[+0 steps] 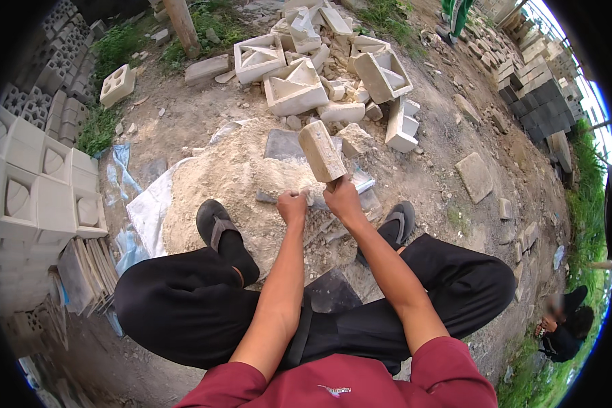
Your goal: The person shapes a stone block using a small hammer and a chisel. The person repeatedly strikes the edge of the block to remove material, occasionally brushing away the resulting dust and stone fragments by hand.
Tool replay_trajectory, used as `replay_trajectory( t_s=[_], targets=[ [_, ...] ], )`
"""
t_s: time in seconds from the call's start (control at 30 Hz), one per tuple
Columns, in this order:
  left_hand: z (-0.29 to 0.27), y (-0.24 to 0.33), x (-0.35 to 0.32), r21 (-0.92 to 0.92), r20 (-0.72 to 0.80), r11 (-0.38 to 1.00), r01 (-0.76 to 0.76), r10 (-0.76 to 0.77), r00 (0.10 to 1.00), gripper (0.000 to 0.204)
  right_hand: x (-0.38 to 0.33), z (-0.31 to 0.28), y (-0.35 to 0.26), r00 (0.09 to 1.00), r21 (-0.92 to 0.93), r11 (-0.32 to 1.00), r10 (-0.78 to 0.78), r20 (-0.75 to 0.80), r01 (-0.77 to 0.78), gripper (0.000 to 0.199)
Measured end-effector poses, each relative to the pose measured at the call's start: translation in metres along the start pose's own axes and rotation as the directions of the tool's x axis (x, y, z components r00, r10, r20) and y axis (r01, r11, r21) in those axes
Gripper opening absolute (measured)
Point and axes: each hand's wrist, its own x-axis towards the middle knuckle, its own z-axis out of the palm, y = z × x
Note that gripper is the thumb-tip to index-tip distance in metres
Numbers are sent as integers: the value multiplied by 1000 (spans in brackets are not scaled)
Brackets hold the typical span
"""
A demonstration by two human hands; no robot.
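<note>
mallet [321, 150] is gripped by the clenched right hand [342, 198]; a rubble fragment [317, 202] is held down by the clenched left hand [292, 206].

Bright, even daylight, soft shadows, sharp centre, fisheye bending and black vignette at edges

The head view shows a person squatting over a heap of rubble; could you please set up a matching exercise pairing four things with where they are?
Things:
1. mallet
2. left hand
3. stacked pale blocks
4. broken hollow blocks

Places:
A. piled at the top of the picture, beyond the sand heap
B. raised in the right hand, head tilted up and left
C. along the left edge
D. fist down on the rubble, beside the right hand

Pairs: 1-B, 2-D, 3-C, 4-A
</note>
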Motion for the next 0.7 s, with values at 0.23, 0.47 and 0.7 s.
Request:
replay_trajectory(
  t_s=[0.23,0.47,0.7],
  targets=[
    [3,-1,2,39,-75,997,-66,68,995,40,14,4,27,982,-294,954,4,187,52,44],
    [-4,11,-7,-13,63,999,48,-47,997,38,8,2,16,999,-10,999,36,18,-36,50],
    [-1,-2,4,35,-33,998,-53,55,998,37,8,-1,17,980,-299,954,25,199,36,48]
  ],
)
